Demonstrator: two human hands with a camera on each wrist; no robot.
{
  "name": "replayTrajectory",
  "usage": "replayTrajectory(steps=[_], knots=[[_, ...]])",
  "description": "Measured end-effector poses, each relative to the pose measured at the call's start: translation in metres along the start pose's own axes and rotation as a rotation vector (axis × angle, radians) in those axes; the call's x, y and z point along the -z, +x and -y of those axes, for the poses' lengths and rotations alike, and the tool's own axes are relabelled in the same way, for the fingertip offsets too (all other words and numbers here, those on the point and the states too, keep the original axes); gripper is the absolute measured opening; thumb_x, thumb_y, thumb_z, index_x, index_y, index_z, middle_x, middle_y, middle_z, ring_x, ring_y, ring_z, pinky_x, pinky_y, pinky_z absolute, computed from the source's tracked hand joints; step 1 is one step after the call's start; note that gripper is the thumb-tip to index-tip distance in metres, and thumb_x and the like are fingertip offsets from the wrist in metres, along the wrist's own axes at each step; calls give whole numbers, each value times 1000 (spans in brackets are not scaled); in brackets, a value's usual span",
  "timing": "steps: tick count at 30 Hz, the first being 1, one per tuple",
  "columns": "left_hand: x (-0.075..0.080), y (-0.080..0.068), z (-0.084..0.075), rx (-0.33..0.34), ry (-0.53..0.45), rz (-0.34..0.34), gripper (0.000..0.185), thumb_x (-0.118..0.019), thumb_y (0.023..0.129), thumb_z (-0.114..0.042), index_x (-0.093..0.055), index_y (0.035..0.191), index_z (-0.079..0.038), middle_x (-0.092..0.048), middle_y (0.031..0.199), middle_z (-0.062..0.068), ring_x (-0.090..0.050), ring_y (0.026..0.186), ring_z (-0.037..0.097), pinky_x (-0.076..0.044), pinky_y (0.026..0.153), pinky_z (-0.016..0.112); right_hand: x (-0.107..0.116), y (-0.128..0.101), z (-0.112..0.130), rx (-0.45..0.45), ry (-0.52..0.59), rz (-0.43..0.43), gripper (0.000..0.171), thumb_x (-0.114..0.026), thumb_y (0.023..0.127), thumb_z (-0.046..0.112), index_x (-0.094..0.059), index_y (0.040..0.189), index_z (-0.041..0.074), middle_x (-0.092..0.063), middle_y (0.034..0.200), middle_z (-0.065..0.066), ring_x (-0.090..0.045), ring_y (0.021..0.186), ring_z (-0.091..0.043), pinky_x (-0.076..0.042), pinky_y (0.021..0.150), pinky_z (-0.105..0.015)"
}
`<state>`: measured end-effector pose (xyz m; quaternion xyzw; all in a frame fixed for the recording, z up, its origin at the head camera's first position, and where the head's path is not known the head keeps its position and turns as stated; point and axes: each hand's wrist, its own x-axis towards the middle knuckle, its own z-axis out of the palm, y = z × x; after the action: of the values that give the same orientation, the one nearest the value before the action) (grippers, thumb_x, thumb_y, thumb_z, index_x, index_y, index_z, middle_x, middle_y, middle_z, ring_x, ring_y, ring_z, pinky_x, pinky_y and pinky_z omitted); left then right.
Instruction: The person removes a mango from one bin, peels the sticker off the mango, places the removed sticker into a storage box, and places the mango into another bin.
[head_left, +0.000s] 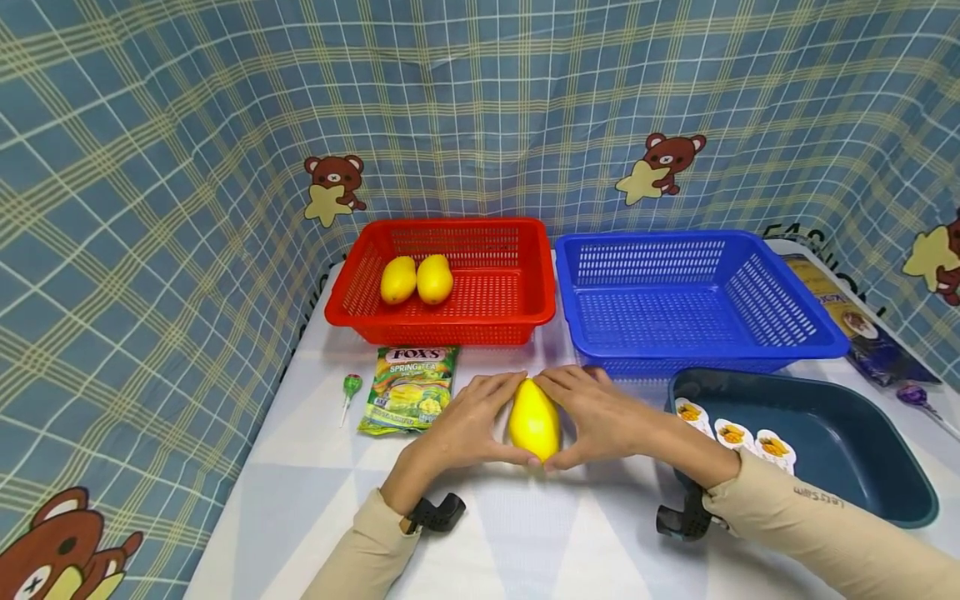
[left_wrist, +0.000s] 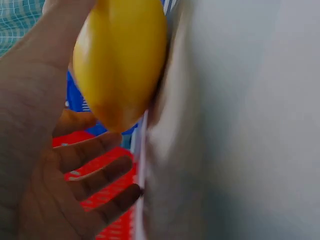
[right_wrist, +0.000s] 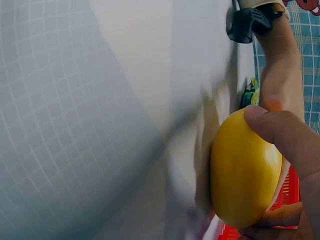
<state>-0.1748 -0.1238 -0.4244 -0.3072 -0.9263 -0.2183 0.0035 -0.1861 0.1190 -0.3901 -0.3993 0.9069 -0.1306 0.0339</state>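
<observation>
A yellow mango [head_left: 534, 423] sits between my two hands, close over the white table, its tapered end pointing away from me. My left hand [head_left: 471, 423] holds its left side, with the fingertips at the far end and the thumb at the near end. From the right, my right hand [head_left: 600, 415] grips it the same way. In the right wrist view, that thumb presses on one end of the mango [right_wrist: 245, 172]. The remaining left fingers [left_wrist: 100, 177] are spread beside the mango [left_wrist: 122, 60] in the left wrist view.
Behind are a red basket [head_left: 442, 332] holding two mangoes [head_left: 416, 279] and a blue basket [head_left: 645, 321]. A Fox's candy bag [head_left: 412, 390] and green lollipop [head_left: 352, 385] lie left. Fruit-picture stickers [head_left: 733, 435] line a dark tub [head_left: 847, 433]; a purple lollipop [head_left: 912, 395] lies right.
</observation>
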Motion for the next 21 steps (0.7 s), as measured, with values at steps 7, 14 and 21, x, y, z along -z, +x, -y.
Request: replayTrajectory(steps=[7,14,21], knots=[[33,-1,2,-22,-91,-263,65,-73,89,-48,-55,144,-18,-60,133,-3,-63,97,17,-53,76,28,-2,1,1,-12,12,7,110,-83,66,66,-43,150,6,-46,147,-9,-40,133,-28,-33,100,-64],[83,-15,38,92,-106,-522,48,-71,94,-37,-63,136,-14,-62,131,1,-63,86,20,-51,65,31,-2,2,3,-5,2,3,113,-84,64,67,-43,150,6,-46,147,-9,-40,133,-28,-29,103,-62],[115,-34,97,294,-56,-763,45,-69,94,-34,-66,132,-11,-64,126,8,-58,70,19,-45,57,31,-4,2,2,7,-16,-11,114,-83,63,69,-43,150,7,-47,147,-8,-39,133,-27,-30,103,-63]])
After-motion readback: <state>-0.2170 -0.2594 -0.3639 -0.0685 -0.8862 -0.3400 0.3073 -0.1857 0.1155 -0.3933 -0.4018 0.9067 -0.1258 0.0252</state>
